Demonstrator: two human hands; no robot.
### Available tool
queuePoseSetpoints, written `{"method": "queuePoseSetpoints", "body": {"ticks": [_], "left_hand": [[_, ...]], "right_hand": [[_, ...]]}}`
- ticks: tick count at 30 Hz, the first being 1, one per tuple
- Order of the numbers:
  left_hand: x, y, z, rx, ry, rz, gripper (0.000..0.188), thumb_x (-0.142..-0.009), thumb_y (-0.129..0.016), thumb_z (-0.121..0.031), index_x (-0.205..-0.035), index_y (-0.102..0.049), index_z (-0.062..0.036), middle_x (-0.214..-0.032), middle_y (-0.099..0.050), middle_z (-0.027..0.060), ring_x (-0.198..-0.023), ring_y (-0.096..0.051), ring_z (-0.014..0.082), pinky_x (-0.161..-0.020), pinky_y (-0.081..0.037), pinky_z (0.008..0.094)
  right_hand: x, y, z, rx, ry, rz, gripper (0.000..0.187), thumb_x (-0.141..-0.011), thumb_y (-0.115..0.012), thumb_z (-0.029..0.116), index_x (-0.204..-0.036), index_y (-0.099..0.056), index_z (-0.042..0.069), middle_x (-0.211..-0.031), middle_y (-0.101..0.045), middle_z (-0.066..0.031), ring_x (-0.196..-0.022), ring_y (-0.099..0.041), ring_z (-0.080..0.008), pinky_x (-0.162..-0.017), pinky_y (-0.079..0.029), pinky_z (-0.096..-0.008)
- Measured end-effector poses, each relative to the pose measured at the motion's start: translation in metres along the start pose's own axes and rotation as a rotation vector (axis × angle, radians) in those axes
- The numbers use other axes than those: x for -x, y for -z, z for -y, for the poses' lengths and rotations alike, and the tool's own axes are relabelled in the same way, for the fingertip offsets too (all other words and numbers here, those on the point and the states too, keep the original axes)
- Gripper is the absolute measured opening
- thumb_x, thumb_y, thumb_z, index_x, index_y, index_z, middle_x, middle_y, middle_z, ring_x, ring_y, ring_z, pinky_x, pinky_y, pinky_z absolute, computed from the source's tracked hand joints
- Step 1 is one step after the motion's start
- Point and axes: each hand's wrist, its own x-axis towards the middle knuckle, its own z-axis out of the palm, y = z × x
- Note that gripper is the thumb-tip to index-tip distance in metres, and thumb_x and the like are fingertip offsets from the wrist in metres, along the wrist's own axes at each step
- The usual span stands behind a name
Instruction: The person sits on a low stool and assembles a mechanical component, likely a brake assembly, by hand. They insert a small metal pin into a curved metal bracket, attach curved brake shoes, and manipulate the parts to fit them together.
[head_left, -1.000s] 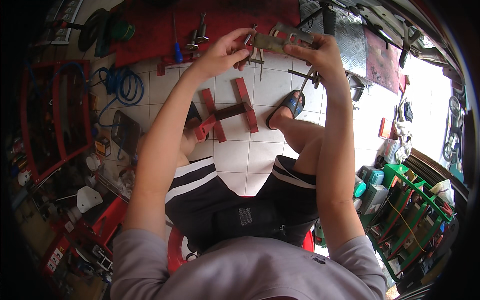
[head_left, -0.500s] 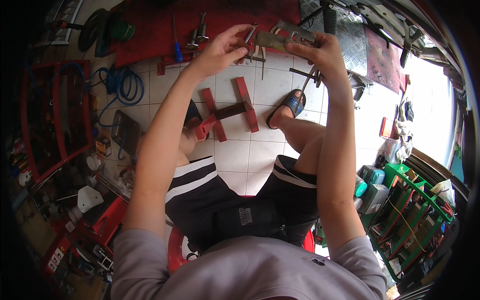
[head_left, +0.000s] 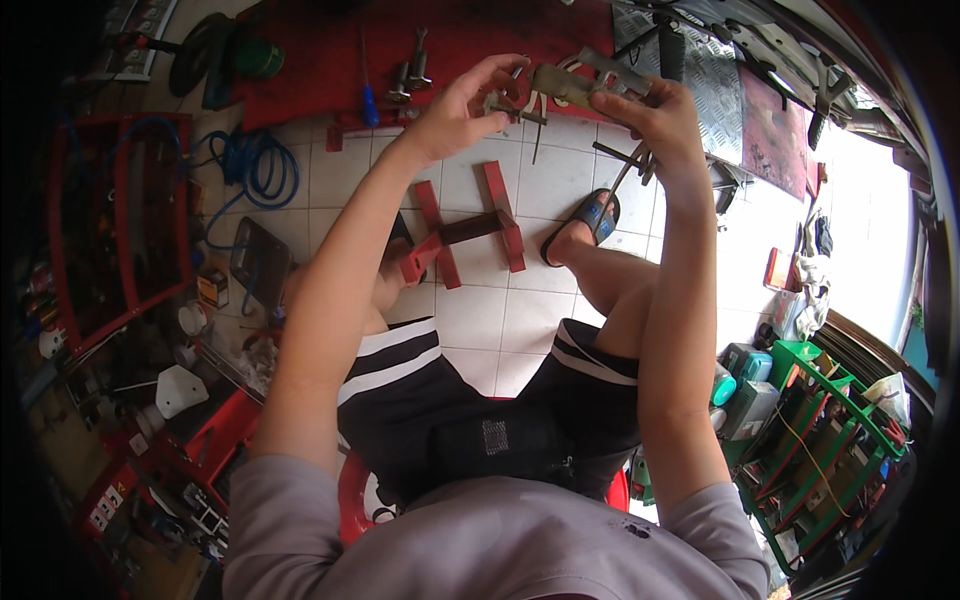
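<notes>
- I watch the right hand (head_left: 662,122) gripping a flat, tarnished metal plate (head_left: 563,86), thumb across its near face, up over the front edge of the red bench top (head_left: 310,88).
- The left hand (head_left: 468,112) is half curled just beside the plate's left end, by a small metal crossbar (head_left: 522,115); I cannot tell whether its fingers are closed on anything.
- I judge the step in hand to be handling or fitting these metal pieces in mid-air; the next move seems to call for a steady right grip and fine fingertip work from the left.
- Thin metal rods (head_left: 625,160) stick out under the right hand, and I would mind them snagging if the wrist turns.
- Behind the left hand, a blue-handled screwdriver (head_left: 369,108) lies on the bench.
- A red metal stand (head_left: 465,230) sits on the tiles between the feet, in the way of anything lowered.
- Further off: a coiled blue hose (head_left: 258,168) to the left, a green rack (head_left: 835,430) to the right.
</notes>
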Motion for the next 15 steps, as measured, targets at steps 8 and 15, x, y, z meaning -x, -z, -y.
{"method": "queuePoseSetpoints", "body": {"ticks": [8,15], "left_hand": [[0.000,-0.001,-0.007,0.043,-0.038,-0.100,0.059,-0.081,-0.058,-0.003,-0.137,-0.042,-0.0076,-0.109,-0.056,0.0052,-0.092,-0.059,0.0145,-0.075,-0.048,0.0267],[0.002,0.014,-0.018,0.195,0.127,-0.002,0.050,-0.085,-0.057,-0.019,-0.133,-0.047,-0.0065,-0.109,-0.058,0.0057,-0.089,-0.061,0.0159,-0.068,-0.048,0.0256]], "right_hand": [[0.002,0.003,0.003,-0.016,-0.003,-0.038,0.034,-0.066,-0.087,0.025,-0.076,-0.068,0.000,-0.062,-0.060,-0.0012,-0.053,-0.049,-0.0057,-0.049,-0.035,-0.0226],[0.004,0.006,0.004,-0.056,-0.012,0.005,0.031,-0.067,-0.087,0.023,-0.078,-0.069,0.000,-0.064,-0.061,-0.0009,-0.055,-0.050,-0.0053,-0.050,-0.035,-0.0220]]}}
